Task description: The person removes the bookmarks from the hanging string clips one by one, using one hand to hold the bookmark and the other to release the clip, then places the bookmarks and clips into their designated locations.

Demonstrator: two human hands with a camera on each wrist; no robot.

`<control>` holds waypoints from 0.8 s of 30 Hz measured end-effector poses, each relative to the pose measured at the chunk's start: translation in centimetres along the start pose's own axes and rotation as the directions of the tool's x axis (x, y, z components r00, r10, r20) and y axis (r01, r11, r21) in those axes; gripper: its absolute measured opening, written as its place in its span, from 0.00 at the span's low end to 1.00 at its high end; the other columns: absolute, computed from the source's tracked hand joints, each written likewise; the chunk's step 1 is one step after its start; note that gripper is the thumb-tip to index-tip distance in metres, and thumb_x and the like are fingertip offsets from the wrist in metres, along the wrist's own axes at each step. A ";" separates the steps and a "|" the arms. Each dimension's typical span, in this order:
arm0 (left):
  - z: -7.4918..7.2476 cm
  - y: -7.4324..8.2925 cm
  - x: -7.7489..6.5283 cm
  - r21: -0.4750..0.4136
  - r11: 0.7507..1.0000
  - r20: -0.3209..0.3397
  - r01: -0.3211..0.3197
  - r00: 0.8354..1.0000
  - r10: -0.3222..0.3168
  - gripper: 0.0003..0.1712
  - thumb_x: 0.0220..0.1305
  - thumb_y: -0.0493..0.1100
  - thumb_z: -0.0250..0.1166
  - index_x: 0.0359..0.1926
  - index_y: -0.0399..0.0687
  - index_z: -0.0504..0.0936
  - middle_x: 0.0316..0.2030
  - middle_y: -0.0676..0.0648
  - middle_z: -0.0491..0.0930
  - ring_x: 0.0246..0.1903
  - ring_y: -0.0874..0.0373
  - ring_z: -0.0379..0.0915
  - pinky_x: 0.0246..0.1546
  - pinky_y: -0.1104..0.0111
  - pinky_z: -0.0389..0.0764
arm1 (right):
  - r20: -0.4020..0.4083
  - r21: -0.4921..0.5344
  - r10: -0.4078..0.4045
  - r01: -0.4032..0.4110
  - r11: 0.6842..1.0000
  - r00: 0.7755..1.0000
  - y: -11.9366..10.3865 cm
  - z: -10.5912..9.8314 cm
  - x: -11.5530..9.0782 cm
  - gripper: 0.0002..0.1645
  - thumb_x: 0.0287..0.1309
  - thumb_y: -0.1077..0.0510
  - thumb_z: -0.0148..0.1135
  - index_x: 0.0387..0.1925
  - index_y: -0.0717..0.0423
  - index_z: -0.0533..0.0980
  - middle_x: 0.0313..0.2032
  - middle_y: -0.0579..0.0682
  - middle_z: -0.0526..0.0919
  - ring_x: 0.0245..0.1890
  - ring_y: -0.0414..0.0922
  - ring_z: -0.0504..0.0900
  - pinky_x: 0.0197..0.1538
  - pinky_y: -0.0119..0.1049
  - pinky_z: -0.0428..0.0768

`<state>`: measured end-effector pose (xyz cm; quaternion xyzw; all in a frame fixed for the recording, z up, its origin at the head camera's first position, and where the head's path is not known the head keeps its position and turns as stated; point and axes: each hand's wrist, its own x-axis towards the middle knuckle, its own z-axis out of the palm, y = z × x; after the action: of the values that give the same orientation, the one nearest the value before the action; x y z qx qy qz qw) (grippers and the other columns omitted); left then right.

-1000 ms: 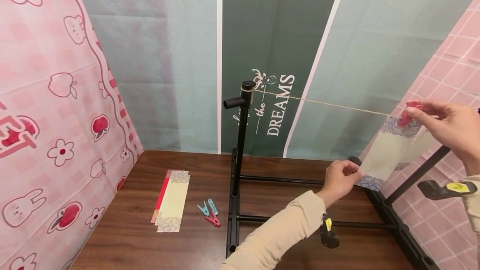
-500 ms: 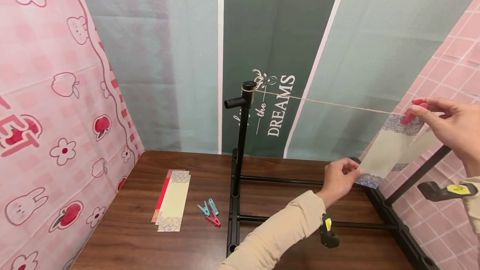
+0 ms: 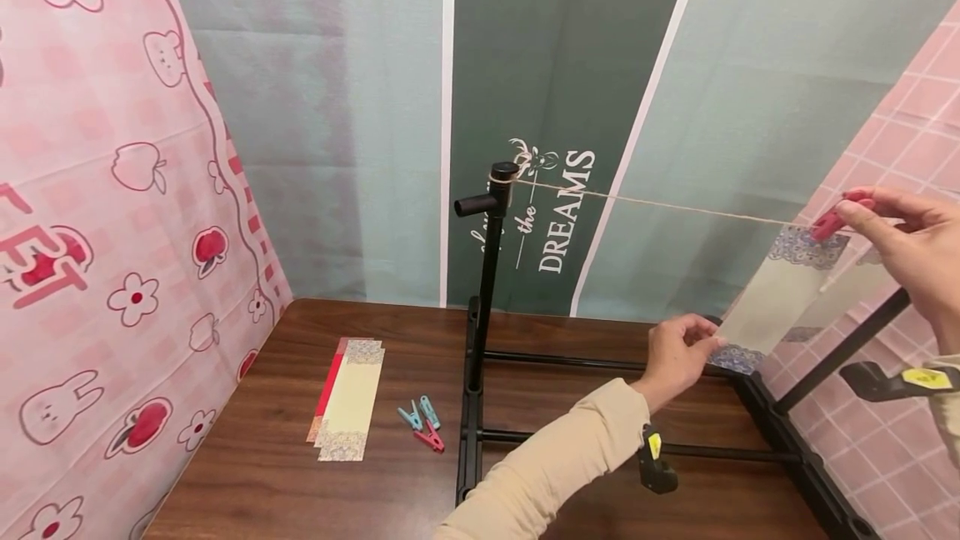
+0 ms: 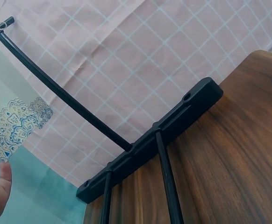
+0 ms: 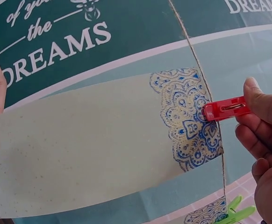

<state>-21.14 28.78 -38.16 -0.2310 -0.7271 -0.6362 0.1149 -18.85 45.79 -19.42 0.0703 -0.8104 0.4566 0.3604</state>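
My right hand pinches a red clothespin between thumb and fingers. The clothespin's tip sits over the twine and the patterned top end of a cream paper card with blue lace-like borders. In the head view the card slants down from the twine, and my left hand pinches its lower side edge near the bottom border. A second cream card hangs behind it. A green clothespin is clipped at that one's top in the right wrist view.
A black frame's left post holds one end of the twine. Its base bar lies on the wooden table. At left are overlapping cards and loose blue and red clothespins. Patterned curtains stand close around.
My right hand has shifted slightly right and up, and the red clothespin has tilted from steep to flatter. My left hand keeps its pinch on the card. The view has shifted slightly.
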 end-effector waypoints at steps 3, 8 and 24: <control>-0.2 -0.2 0.1 -0.001 1.000 0.001 -0.005 1.000 0.005 0.03 0.57 0.40 0.72 0.31 0.47 0.85 0.22 0.60 0.77 0.22 0.80 0.62 0.25 0.88 0.66 | -0.006 0.037 -0.007 0.007 0.999 1.000 -0.1 0.0 0.0 0.15 0.59 0.72 0.61 0.37 0.50 0.86 0.28 0.31 0.83 0.25 0.29 0.73 0.20 0.25 0.57; -0.6 -0.5 0.2 0.014 1.000 -0.004 0.015 1.000 -0.015 0.03 0.56 0.40 0.73 0.31 0.48 0.86 0.22 0.60 0.78 0.23 0.80 0.63 0.26 0.88 0.67 | -0.026 0.186 -0.018 0.023 0.982 1.000 -0.1 0.2 0.0 0.13 0.58 0.73 0.61 0.40 0.59 0.85 0.27 0.37 0.85 0.23 0.30 0.76 0.18 0.29 0.51; -2.7 -1.4 0.7 0.031 0.999 0.001 0.036 0.999 -0.036 0.04 0.56 0.40 0.73 0.32 0.46 0.87 0.24 0.58 0.81 0.22 0.81 0.63 0.26 0.88 0.67 | -0.106 0.374 0.011 0.030 0.927 0.994 -0.3 1.1 0.1 0.11 0.55 0.75 0.63 0.39 0.63 0.84 0.27 0.43 0.86 0.25 0.33 0.78 0.23 0.18 0.66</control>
<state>-22.77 26.16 -38.66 -0.2166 -0.7410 -0.6266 0.1066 -19.36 44.82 -19.51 0.1171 -0.6876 0.6043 0.3852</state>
